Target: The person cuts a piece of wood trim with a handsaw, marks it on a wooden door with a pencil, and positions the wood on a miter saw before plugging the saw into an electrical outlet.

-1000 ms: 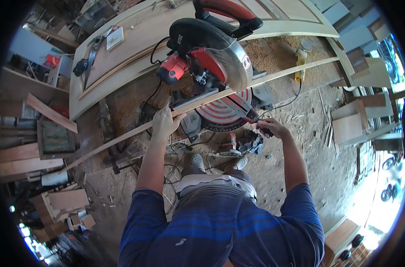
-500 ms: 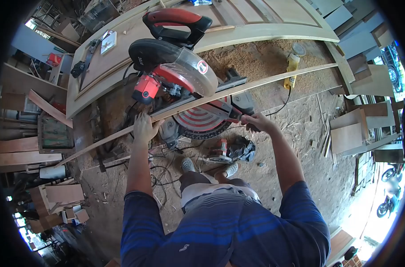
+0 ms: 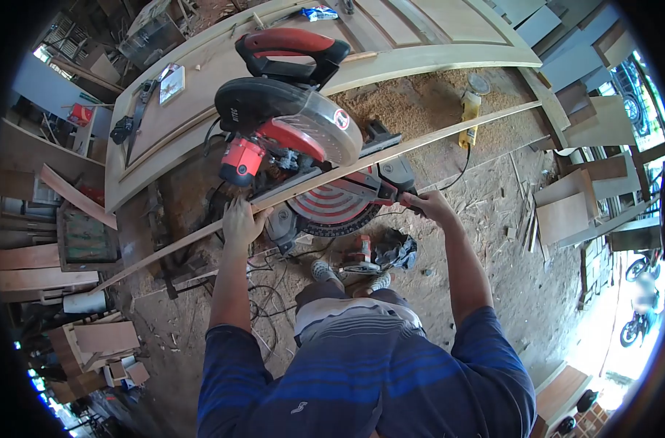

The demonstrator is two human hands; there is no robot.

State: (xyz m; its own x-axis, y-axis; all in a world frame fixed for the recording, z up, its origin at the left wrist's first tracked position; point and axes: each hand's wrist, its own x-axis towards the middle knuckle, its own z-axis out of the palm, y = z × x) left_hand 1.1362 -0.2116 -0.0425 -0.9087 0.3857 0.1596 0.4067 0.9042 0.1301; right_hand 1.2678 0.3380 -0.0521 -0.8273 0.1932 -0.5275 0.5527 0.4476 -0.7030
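A red and black mitre saw (image 3: 288, 120) stands in front of me with its head raised. A long wooden strip (image 3: 449, 134) lies across it against the fence, running from lower left to upper right. My left hand (image 3: 241, 223) is closed over the strip at the saw's left side, fingers on its far side. My right hand (image 3: 433, 207) is wrapped round the dark handle (image 3: 411, 202) at the front of the saw's round turntable (image 3: 339, 204). The blade is mostly hidden by the clear guard (image 3: 325, 128).
A panelled wooden door (image 3: 434, 58) lies behind the saw. Sawdust (image 3: 405, 95) and a yellow power tool (image 3: 469, 117) are at the right. By my feet are a red tool (image 3: 358, 252), a black bag (image 3: 395, 250) and cables (image 3: 274, 296). Boards (image 3: 566, 219) are stacked along the right.
My right hand and the turntable handle have shifted slightly to the right, and the saw head has turned a little with them. My left hand stays on the strip. The view has shifted slightly.
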